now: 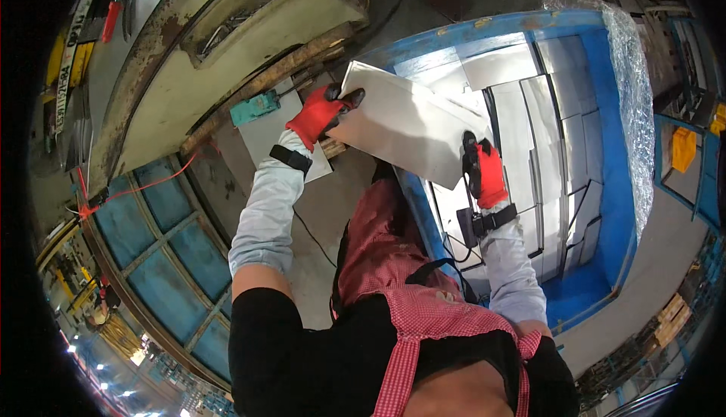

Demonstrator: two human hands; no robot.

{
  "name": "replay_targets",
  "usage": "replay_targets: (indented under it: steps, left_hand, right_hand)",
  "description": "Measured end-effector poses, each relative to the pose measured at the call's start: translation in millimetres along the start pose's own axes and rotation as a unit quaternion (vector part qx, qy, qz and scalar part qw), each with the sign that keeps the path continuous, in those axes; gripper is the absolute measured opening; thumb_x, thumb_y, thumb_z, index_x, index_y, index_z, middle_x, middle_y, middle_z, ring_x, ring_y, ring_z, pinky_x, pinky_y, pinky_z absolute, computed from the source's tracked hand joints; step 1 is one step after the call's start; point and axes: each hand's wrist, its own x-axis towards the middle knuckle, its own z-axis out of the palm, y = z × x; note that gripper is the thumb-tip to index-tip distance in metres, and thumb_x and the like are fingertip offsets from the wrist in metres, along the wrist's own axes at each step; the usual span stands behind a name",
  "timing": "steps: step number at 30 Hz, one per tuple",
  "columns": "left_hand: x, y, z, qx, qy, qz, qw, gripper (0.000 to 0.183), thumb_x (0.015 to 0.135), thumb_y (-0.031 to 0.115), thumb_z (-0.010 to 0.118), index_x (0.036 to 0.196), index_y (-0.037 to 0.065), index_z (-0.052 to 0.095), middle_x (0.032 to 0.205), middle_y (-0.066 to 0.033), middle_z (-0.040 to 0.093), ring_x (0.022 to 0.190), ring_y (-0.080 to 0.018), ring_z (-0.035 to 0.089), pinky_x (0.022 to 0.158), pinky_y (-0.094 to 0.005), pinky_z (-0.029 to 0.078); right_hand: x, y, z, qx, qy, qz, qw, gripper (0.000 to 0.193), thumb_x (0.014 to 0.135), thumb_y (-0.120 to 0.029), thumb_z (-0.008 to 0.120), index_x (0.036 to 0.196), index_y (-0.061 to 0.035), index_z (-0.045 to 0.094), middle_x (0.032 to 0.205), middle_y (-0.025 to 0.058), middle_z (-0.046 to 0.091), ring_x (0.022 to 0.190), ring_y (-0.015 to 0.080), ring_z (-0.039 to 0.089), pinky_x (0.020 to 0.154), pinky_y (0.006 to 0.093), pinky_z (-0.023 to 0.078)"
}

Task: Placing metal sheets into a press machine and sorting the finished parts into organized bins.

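A flat, pale rectangular metal sheet point(408, 124) is held tilted across the near left edge of a blue bin. My left hand point(318, 117), in a red glove with black fingers, is closed on the sheet's left end, its thumb lying over the face. At the opposite end my right hand point(485, 173), gloved the same way, grips the edge; the fingers behind the sheet are hidden. Stacks of similar metal sheets point(522, 118) fill the blue bin point(616, 152) beneath and beside my right hand.
Clear plastic wrap point(635, 107) hangs over the bin's right wall. On the left stand a large worn machine bed point(249, 77) and a blue-panelled frame point(162, 251). A teal tool point(255, 108) lies near my left hand. A black cable point(314, 239) runs over the floor.
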Motion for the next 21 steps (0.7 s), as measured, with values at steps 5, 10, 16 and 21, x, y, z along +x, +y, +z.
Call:
replay_targets:
  steps: [5,10,16,21]
  left_hand:
    - [36,-18,-6,-0.038,0.111,0.037,0.992,0.027,0.073,0.023,0.062,0.092,0.005,0.062,0.08,-0.007,0.063,0.06,-0.0204,0.058,0.055,-0.031,0.046]
    - [49,-15,-25,0.133,0.049,0.039,0.989,0.03,0.079,0.018,0.056,0.102,0.0,0.057,0.093,-0.0084,0.061,0.074,-0.0161,0.058,0.068,-0.0296,0.048]
    - [-9,-90,38,-0.198,0.159,-0.005,0.967,0.021,0.082,0.007,0.052,0.101,-0.001,0.056,0.091,-0.0055,0.06,0.082,-0.0143,0.056,0.07,-0.0302,0.047]
    - [-35,-64,87,-0.359,0.235,-0.015,0.903,0.015,0.083,0.012,0.052,0.092,0.001,0.055,0.076,-0.0032,0.056,0.068,-0.0129,0.055,0.059,-0.0276,0.047]
  right_hand:
    - [46,10,2,0.102,-0.005,0.003,0.995,0.031,0.085,-0.028,0.056,0.067,-0.0073,0.044,0.051,-0.0032,0.04,0.045,0.0071,0.039,0.043,0.0245,0.029]
    - [71,2,9,0.032,-0.006,-0.002,0.999,0.032,0.086,-0.029,0.055,0.065,-0.0066,0.044,0.051,-0.0015,0.043,0.044,0.008,0.038,0.042,0.0256,0.03]
    - [122,-53,8,-0.185,-0.024,-0.173,0.967,0.036,0.08,-0.036,0.059,0.074,-0.0007,0.054,0.054,0.0075,0.051,0.049,0.0158,0.049,0.047,0.0333,0.036]
    - [157,-96,27,-0.197,-0.077,-0.124,0.97,0.038,0.077,-0.039,0.061,0.08,-0.0016,0.057,0.061,0.0076,0.058,0.055,0.0168,0.054,0.051,0.0315,0.04]
